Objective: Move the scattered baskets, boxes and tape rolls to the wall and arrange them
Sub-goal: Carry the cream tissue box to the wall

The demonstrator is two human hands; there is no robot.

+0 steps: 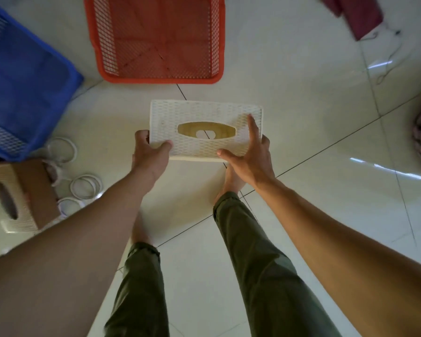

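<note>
The white rectangular lattice box (199, 115) looks matt, textured plastic. The red mesh basket (156, 40) at 12 o'clock and blue mesh basket (27, 76) at 10 o'clock are perforated plastic. The pale tiled floor (306, 132) is glossy.

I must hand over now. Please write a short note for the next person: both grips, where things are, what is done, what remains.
Left grip: holds the white box at its near left corner.
Right grip: holds its near right corner, above the floor.
Red basket ahead, blue basket at left; second box and tape rolls on the floor, near left.
Done: white box lifted.
Left: bring it and the rest to the wall, not in view.
</note>
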